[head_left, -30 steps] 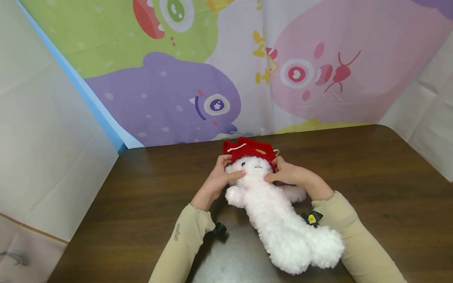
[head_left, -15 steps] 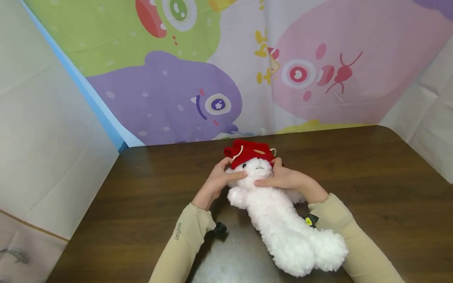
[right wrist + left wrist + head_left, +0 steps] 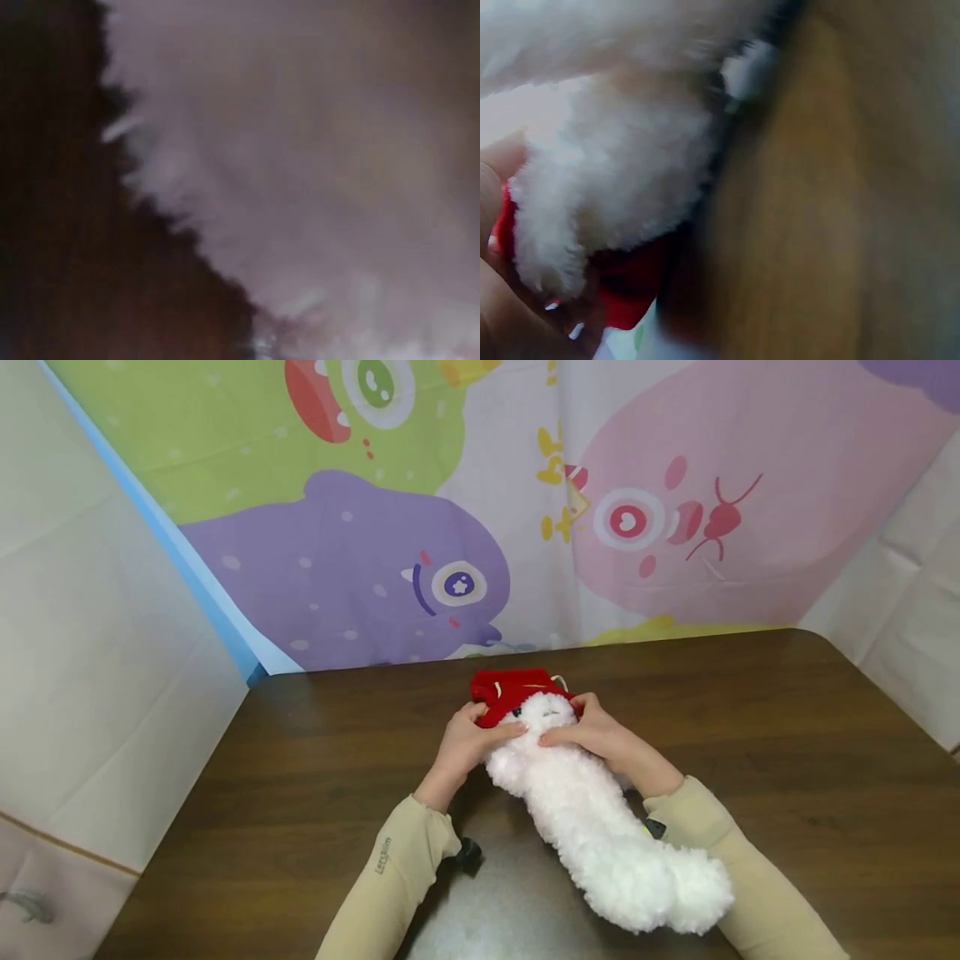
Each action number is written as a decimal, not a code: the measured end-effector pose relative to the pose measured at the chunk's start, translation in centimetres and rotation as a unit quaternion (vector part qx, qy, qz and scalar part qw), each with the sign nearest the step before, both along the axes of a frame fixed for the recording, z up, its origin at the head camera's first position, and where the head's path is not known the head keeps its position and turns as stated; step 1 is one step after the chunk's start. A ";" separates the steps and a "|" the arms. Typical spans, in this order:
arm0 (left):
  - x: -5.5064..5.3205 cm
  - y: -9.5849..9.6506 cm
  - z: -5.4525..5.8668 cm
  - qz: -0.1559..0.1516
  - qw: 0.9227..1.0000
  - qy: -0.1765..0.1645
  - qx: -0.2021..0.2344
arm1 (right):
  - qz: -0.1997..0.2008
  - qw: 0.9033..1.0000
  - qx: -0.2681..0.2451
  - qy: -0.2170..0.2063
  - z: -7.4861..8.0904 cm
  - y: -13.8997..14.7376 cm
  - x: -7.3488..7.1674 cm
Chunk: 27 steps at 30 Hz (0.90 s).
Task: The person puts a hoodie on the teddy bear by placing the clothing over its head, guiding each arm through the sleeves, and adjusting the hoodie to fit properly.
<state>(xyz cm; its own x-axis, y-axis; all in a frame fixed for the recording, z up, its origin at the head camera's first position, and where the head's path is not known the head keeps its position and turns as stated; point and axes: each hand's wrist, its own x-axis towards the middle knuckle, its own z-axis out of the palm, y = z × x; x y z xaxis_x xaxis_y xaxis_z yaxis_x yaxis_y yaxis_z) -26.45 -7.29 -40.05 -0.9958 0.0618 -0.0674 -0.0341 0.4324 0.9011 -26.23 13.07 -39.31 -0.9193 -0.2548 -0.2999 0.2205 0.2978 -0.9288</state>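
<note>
Now, plush toy (image 3: 577, 827): white and fluffy, its face toward the head camera, over the table (image 3: 322, 777), at about five o'clock from the picture's middle; its feet point between four and five o'clock. Whether its whole back touches the wood, I cannot tell.
Red hat (image 3: 506, 692): on the toy's head, the rim close to one eye; a pale cord loop (image 3: 559, 682) stands out at two o'clock.
Left hand (image 3: 467, 745): partly closed, it grips the head at nine o'clock, thumb over the cheek, fingers at the hat's rim.
Right hand (image 3: 606, 737): partly closed also, it grips at three o'clock, thumb below the mouth; fingertips are partly hidden.
Printed cloth (image 3: 337, 568): behind the table, at twelve o'clock.
</note>
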 end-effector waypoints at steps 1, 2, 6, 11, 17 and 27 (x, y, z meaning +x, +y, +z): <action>0.0 0.1 0.0 -0.002 1.000 0.016 -0.016 | -0.008 1.000 -0.005 0.001 -0.1 0.0 -0.1; -0.1 0.1 0.0 -0.010 0.999 0.034 -0.030 | -0.015 1.000 -0.014 0.002 -0.2 0.1 -0.2; -0.3 -0.3 0.2 -0.065 0.990 0.124 -0.034 | -0.036 0.999 -0.031 0.003 -0.1 0.5 -0.6; 1.0 -1.0 2.4 -0.116 0.981 0.152 0.045 | -0.043 0.997 -0.061 0.002 0.9 1.2 -0.8; 0.8 -1.0 2.3 -0.166 0.968 0.138 0.127 | -0.036 0.997 -0.062 -0.003 1.7 1.9 -0.8; -0.1 -0.3 0.2 -0.081 0.975 0.206 0.027 | -0.030 0.999 -0.021 0.032 1.8 2.0 -0.6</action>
<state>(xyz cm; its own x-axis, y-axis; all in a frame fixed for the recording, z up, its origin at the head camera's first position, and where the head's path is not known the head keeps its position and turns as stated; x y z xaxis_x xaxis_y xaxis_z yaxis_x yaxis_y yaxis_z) -26.57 -7.60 -39.85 -0.9144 0.2137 0.3438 0.4005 0.3531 0.8456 -26.85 15.07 -37.54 -0.9506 -0.2089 -0.2297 0.1761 0.2466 -0.9530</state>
